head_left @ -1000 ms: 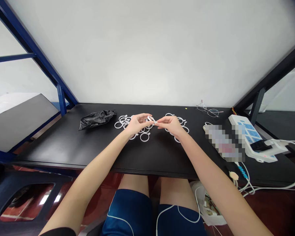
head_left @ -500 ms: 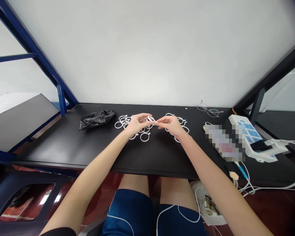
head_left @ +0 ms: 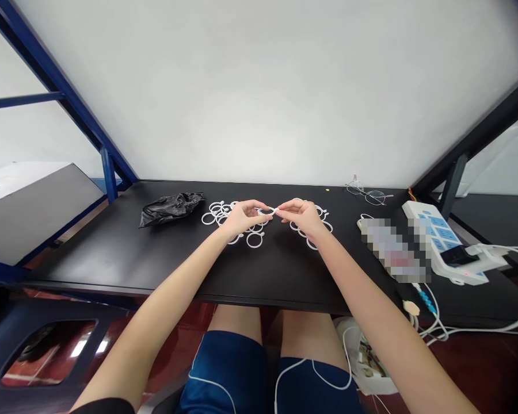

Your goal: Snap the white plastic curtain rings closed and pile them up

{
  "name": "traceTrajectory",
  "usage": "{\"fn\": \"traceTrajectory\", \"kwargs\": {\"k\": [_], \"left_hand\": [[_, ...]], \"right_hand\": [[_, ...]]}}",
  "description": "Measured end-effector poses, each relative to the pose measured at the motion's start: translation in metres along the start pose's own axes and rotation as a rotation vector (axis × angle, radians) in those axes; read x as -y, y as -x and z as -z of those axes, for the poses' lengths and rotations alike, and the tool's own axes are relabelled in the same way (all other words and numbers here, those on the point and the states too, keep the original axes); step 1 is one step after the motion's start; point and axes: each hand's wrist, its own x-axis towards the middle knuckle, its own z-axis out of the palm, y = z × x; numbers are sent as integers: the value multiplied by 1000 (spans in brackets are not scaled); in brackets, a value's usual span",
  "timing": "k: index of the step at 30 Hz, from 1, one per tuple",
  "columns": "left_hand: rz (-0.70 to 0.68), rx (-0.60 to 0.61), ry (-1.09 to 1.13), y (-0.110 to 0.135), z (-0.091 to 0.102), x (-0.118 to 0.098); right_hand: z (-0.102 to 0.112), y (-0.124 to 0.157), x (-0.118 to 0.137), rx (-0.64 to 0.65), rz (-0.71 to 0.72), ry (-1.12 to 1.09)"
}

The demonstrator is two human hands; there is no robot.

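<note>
Between my two hands a white plastic ring (head_left: 266, 211) is held just over the black table. My left hand (head_left: 243, 218) pinches its left side between thumb and fingers. On its right side my right hand (head_left: 303, 217) grips it near the end, fingertips closed. Several similar white rings with small knobs (head_left: 254, 240) lie in a loose pile under and around my left hand. More white rings (head_left: 312, 244) lie under and beside my right hand, partly hidden by it.
A crumpled black plastic bag (head_left: 171, 209) lies left of the rings. To the right are eyeglasses (head_left: 373, 197), a blurred-out phone (head_left: 392, 250) and a white power strip (head_left: 440, 236) with cables. The table's front edge (head_left: 259, 303) runs above my lap.
The ring between my hands has turned from a steep tilt to lying flatter, its round opening facing me more. My hands have barely shifted.
</note>
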Motion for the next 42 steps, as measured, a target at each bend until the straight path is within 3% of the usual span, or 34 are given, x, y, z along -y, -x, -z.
{"fn": "traceTrajectory", "kwargs": {"k": [9,13,19,25,42], "left_hand": [[-49,-33,2,-3,-3,9],[-62,-60,-98,-3,0,6],[-217,-205,-591,1,0,3],[-264,-207,-928,1,1,12],[-242,-155,-981,-1,2,17]], "right_hand": [[-2,1,4,-26,-5,-7],[8,-5,-2,-146,0,29],[25,-11,-11,-328,115,529],[24,-7,-8,-221,-35,670],[24,-9,-18,-186,1,761]]}}
